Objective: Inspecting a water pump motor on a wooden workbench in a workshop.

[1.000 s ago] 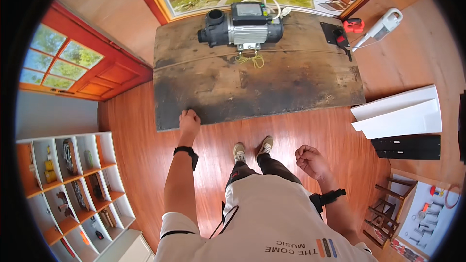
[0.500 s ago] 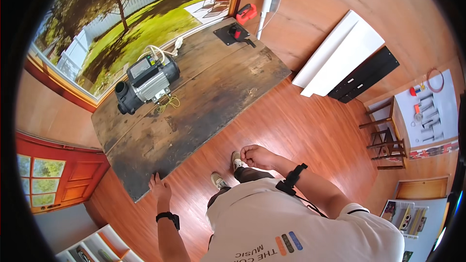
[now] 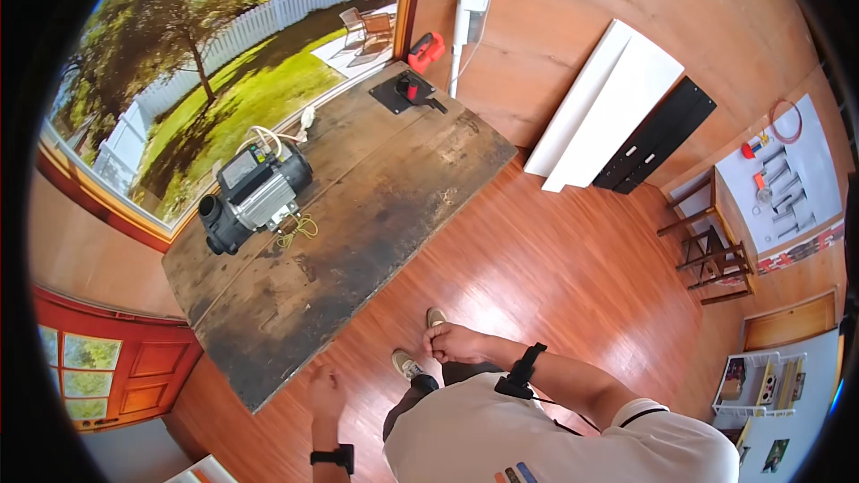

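My right hand (image 3: 455, 343) hangs in front of my body above the floor, its fingers curled in and no object showing in it. My left hand (image 3: 327, 391) is beside the near edge of the dark wooden table (image 3: 358, 241), smeared by motion, so its fingers cannot be read. On the table, towards the window, lies an electric pump (image 3: 259, 192) with a silver ribbed body and black ends. A green-yellow wire (image 3: 300, 231) trails from its side, and a white cable (image 3: 268, 137) loops over its top. Neither hand touches the pump.
At the table's far end sits a black plate with a red-and-black tool (image 3: 412, 88), near a red tool (image 3: 427, 52). A white stick vacuum (image 3: 469, 18), white panels (image 3: 608, 103) and black panels (image 3: 658, 139) stand along the wall. Dark wooden stools (image 3: 716, 250) are at right.
My left hand has drawn back from the table's near edge towards my body. The right hand stays curled. The view has shifted, and the table sits lower and further left in it.
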A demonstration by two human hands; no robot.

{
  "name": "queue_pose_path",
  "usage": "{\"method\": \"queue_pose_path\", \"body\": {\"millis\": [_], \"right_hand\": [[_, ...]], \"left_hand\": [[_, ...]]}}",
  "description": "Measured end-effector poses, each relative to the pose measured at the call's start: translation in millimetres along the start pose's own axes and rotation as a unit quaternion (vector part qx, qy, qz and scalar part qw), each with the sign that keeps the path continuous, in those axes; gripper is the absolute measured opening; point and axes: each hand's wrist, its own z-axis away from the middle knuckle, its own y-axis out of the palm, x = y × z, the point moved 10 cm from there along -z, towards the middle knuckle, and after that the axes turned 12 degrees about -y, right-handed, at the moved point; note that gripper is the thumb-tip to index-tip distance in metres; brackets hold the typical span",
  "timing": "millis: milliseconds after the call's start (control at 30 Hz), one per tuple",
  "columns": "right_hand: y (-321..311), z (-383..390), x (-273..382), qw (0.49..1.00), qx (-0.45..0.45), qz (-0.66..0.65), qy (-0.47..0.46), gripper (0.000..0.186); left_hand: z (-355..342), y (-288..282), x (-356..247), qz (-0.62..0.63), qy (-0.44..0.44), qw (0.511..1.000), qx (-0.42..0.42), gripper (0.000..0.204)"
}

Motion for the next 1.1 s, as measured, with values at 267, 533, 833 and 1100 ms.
{"method": "queue_pose_path", "body": {"millis": [267, 533, 833, 1100], "right_hand": [[38.8, -3.7, -42.7, 0.999, 0.032, -0.037, 0.024, 0.013], [55.7, 26.9, -34.8, 0.997, 0.038, -0.074, 0.008, 0.024], [7.9, 105.5, -41.8, 0.989, -0.016, -0.129, -0.070, 0.031], [-92.7, 273.4, -81.5, 0.949, -0.126, -0.215, -0.192, 0.034]], "left_hand": [[77.6, -12.2, -204.3, 0.009, 0.230, 0.973, 0.026, 0.031], [100.8, 23.3, -211.1, -0.061, 0.224, 0.970, 0.065, 0.041], [156.2, 74.4, -279.0, -0.138, 0.388, 0.911, 0.017, 0.012], [265.4, 182.7, -374.1, -0.099, 0.470, 0.860, 0.171, 0.013]]}}
